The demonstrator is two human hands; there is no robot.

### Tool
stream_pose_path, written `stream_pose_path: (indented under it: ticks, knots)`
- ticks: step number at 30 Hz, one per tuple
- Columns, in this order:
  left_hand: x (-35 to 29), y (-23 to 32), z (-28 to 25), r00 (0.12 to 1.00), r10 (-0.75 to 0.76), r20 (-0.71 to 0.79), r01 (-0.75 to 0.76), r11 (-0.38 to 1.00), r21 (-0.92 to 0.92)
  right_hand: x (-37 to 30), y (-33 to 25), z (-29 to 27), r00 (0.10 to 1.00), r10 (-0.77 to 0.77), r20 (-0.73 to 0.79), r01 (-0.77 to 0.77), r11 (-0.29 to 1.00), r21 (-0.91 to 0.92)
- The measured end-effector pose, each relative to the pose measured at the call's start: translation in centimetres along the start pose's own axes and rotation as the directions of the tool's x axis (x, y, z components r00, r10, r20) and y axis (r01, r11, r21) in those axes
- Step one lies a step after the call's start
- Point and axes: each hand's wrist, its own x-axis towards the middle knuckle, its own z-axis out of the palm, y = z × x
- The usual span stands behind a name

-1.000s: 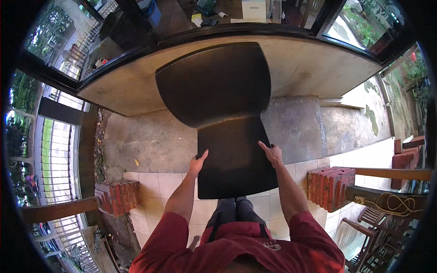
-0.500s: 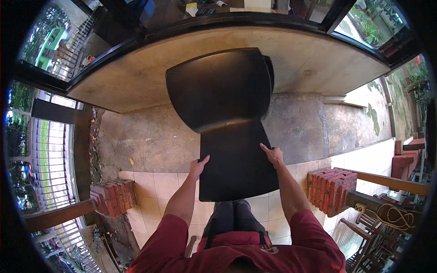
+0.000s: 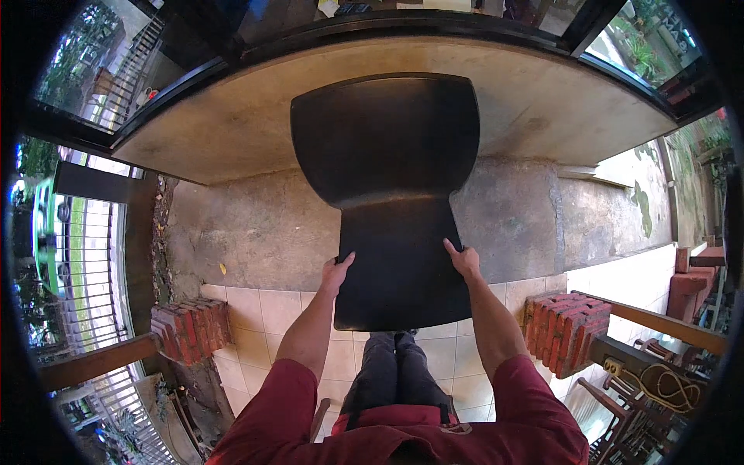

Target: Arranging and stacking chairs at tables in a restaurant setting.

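Observation:
A black chair (image 3: 395, 263) is in front of me, its smooth one-piece shell narrowing at a bend in the middle. The wide rounded part (image 3: 387, 132) points away toward the wall, and the narrower part lies nearest to me. My left hand (image 3: 335, 273) is closed on the left edge of this narrower part, thumb on top. On the opposite edge my right hand (image 3: 465, 261) grips in the same way. The fingers of both hands are mostly hidden under the shell, as is whatever lies beneath it; no legs show.
Ahead stands a low beige wall (image 3: 232, 116) with dark-framed windows above. Red brick pillars (image 3: 570, 329) flank me, the left one (image 3: 190, 329) carrying a wooden rail. A coiled cable (image 3: 670, 387) hangs at the right. Concrete floor (image 3: 511, 225) meets pale tiles (image 3: 283, 310) near my feet.
The chair has turned a little and now sits straighter before me; a second dark edge behind its upper right has gone from sight. Both hands have kept their hold and shifted slightly farther away.

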Motion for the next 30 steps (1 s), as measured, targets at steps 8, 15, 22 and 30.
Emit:
stream_pose_path:
  ticks: [8,15,22,30]
  knots:
    - [3.8,-3.3,0.1,0.999,0.006,-0.047,-0.008,1.000,-0.029,1.1,1.3,1.2,0.974,-0.189,-0.121,0.181,0.981,-0.071]
    - [5.7,-6.2,-0.5,0.981,0.142,-0.132,-0.110,0.967,0.228,0.3,0.0,0.5,0.983,-0.180,-0.040,0.180,0.984,-0.009]
    - [3.6,-2.7,1.0,0.969,0.173,-0.175,-0.073,0.881,0.467,-0.2,1.0,1.3,0.980,-0.174,-0.101,0.176,0.984,0.018]
    - [-1.6,-4.2,3.1,0.885,0.396,-0.245,-0.049,0.602,0.797,-7.5,0.3,3.8,0.978,-0.088,-0.191,0.051,0.981,-0.189]
